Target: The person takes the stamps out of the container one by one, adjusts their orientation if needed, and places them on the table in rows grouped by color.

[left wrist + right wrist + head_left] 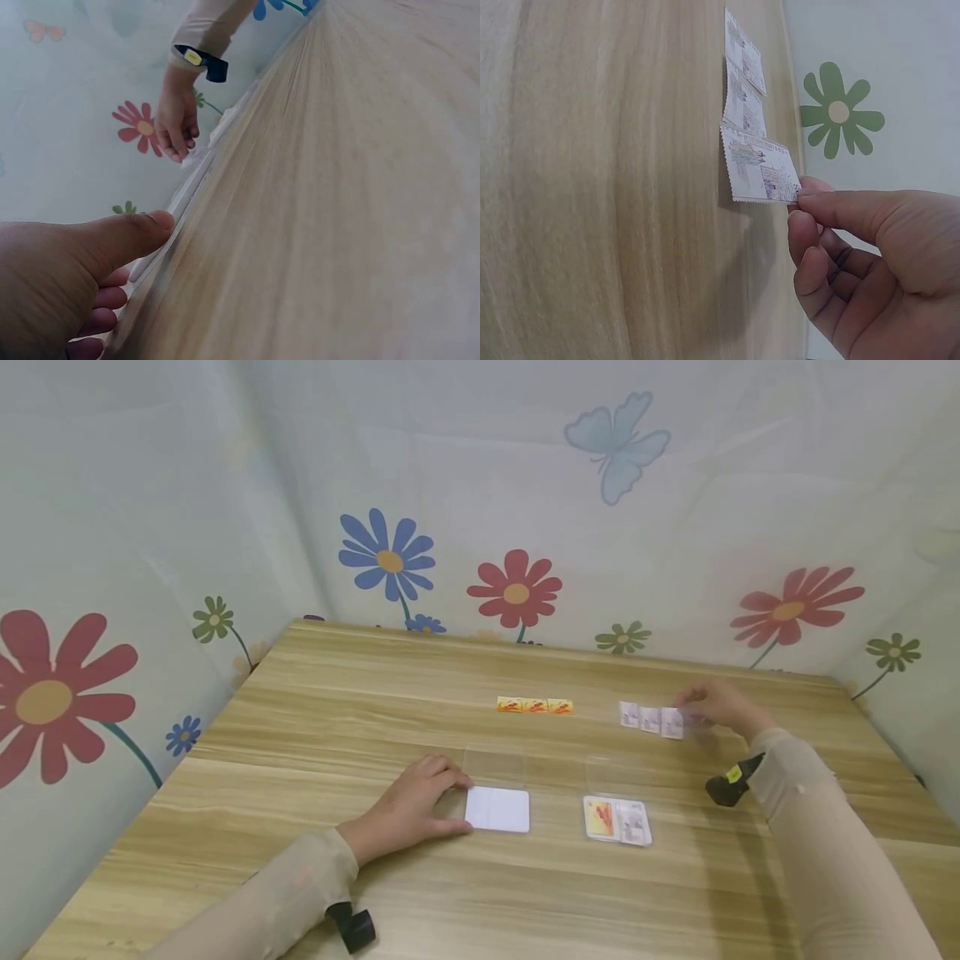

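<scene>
My left hand [408, 806] holds the left side of a small white plastic case [497, 810], thumb at the near corner and fingers at the far one. The case lies flat, its clear lid [495, 767] folded back away from me. Toward the back right, my right hand [723, 706] pinches a pale stamp [761, 169] with perforated edges between thumb and index finger. Other pale stamps [629, 715] lie in a row beside it. A second case [636, 842] stands open, with an orange stamp [601, 818] and a pale stamp [632, 823] side by side inside.
Beyond the cases, a row of three orange-yellow stamps [535, 706] lies on the wooden table [360, 693]. A white curtain [465, 460] printed with flowers hangs along the back and sides. Each wrist wears a black camera mount [352, 929].
</scene>
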The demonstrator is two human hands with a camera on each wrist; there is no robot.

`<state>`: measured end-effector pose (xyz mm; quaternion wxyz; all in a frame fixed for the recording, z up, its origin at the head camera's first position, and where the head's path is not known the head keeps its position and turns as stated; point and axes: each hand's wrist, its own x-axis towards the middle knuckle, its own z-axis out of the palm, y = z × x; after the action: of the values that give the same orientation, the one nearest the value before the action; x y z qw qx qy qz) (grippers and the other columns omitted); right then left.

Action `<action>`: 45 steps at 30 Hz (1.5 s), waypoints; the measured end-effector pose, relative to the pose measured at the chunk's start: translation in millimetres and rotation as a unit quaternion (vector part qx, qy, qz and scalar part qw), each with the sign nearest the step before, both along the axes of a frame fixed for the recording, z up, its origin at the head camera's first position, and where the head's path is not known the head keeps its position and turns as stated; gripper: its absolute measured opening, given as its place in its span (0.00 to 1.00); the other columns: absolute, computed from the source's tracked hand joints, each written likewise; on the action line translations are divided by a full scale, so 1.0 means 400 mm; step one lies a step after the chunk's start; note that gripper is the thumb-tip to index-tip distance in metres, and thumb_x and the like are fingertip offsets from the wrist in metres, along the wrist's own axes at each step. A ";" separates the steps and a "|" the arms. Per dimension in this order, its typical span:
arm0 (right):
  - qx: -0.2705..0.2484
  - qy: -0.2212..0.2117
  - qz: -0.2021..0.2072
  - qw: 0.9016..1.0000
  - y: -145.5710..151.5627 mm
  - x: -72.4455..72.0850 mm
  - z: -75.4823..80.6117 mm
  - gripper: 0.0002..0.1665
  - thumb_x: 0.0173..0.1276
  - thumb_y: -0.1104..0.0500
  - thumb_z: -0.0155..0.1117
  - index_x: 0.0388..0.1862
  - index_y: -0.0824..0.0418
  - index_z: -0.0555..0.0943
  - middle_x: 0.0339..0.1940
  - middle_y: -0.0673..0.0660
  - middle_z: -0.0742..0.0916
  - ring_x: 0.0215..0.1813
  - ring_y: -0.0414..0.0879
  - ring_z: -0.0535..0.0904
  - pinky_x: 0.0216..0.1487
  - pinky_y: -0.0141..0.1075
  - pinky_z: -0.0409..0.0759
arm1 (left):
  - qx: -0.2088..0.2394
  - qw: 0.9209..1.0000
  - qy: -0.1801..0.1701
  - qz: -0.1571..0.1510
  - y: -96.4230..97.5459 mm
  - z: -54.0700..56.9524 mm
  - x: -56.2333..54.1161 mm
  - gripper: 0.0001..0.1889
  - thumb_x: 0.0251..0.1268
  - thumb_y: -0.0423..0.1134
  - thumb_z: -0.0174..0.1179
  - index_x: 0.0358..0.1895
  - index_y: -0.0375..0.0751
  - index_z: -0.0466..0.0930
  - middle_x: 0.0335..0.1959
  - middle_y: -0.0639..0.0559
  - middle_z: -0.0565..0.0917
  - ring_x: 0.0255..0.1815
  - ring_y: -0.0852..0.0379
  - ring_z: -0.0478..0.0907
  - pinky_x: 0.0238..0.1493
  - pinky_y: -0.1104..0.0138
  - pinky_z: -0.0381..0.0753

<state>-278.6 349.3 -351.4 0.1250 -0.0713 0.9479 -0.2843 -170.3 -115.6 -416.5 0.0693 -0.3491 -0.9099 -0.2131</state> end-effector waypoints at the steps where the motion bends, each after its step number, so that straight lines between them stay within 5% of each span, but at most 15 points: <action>1: 0.000 0.001 0.000 1.000 0.000 -0.001 -0.002 0.16 0.69 0.63 0.57 0.48 0.76 0.76 0.40 0.67 0.84 0.38 0.46 0.77 0.37 0.35 0.77 | 0.000 1.000 0.000 0.000 0.000 0.000 0.000 0.24 0.48 0.54 0.72 0.47 0.46 0.81 0.46 0.53 0.80 0.50 0.53 0.75 0.54 0.57 0.74; 32: -0.009 0.029 0.008 1.000 0.008 -0.017 -0.035 0.14 0.66 0.66 0.59 0.45 0.76 0.78 0.41 0.70 0.85 0.37 0.43 0.76 0.38 0.32 0.74 | 0.001 1.000 -0.010 0.004 0.005 0.015 0.006 0.24 0.48 0.53 0.72 0.47 0.45 0.81 0.45 0.53 0.80 0.50 0.54 0.75 0.54 0.57 0.74; 45: 0.003 0.021 -0.003 1.000 0.007 -0.015 -0.039 0.16 0.68 0.60 0.60 0.47 0.73 0.79 0.42 0.67 0.85 0.39 0.46 0.78 0.39 0.33 0.75 | 0.006 1.000 -0.012 0.003 0.004 0.012 0.002 0.24 0.48 0.53 0.72 0.47 0.46 0.81 0.45 0.53 0.80 0.50 0.54 0.74 0.55 0.57 0.74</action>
<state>-284.7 352.0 -366.9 0.1046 -0.0745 0.9513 -0.2803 -169.4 -113.8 -411.6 0.0614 -0.3432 -0.9106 -0.2219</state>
